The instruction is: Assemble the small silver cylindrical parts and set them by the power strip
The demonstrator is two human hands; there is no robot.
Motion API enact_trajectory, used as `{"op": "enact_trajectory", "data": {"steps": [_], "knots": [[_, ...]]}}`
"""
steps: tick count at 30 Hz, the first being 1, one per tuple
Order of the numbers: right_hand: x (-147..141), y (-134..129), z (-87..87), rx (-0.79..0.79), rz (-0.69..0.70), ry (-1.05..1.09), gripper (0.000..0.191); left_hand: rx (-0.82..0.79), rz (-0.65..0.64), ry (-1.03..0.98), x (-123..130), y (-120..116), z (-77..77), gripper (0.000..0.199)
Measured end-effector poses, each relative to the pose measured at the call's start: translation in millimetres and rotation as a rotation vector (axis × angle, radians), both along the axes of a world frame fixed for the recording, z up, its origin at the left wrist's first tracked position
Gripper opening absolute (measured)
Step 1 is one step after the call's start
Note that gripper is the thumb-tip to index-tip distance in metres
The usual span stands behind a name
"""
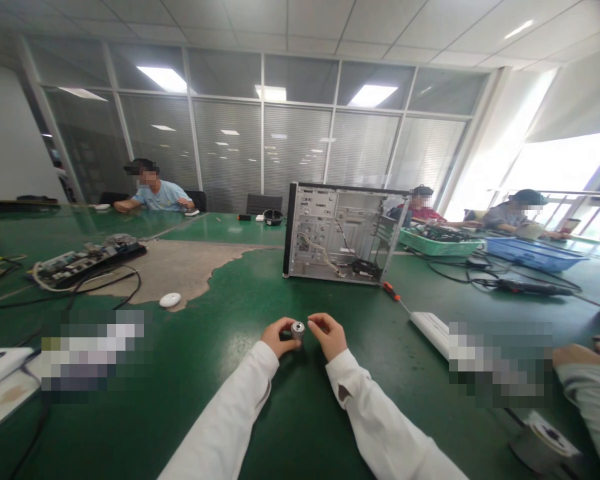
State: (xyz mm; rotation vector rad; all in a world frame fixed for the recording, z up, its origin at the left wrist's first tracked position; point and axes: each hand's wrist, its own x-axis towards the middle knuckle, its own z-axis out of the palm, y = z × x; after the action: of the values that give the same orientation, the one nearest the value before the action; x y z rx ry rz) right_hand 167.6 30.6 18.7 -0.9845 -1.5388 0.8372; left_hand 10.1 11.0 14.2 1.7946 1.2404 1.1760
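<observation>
A small silvery metal cylinder point(298, 329) with a dark centre on its top stands upright at the middle of the green table point(220, 373). My left hand point(277, 337) is closed around its left side, thumb in front and fingers behind. Just right of the cylinder, my right hand point(331, 337) has its thumb and fingertips drawn together in a pinch. Whatever may be between those fingertips is too small to make out. Both forearms reach in from below in white sleeves.
An open computer case point(340, 230) stands beyond my hands, with a red-handled screwdriver point(391, 291) beside it. Power strips, cables, a green basket point(437, 245) and a blue basket point(535, 257) lie around. A larger metal cylinder point(543, 443) and a neighbour's hand point(580, 355) are at right.
</observation>
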Motion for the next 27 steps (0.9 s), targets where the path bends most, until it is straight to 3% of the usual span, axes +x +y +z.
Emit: {"op": "enact_trajectory", "data": {"steps": [15,20,27], "knots": [[9,7,-12.1,0.14,-0.008,-0.322,0.011,-0.093,0.147,-0.071,-27,10,-2.3,0.036],[10,10,-16.7,0.138,0.003,-0.426,0.011,-0.105,0.141,-0.096,-29,11,-3.5,0.037],[9,10,-18.3,0.019,0.051,-0.253,0.008,-0.1,0.141,-0.098,-28,12,-3.8,0.037]]}}
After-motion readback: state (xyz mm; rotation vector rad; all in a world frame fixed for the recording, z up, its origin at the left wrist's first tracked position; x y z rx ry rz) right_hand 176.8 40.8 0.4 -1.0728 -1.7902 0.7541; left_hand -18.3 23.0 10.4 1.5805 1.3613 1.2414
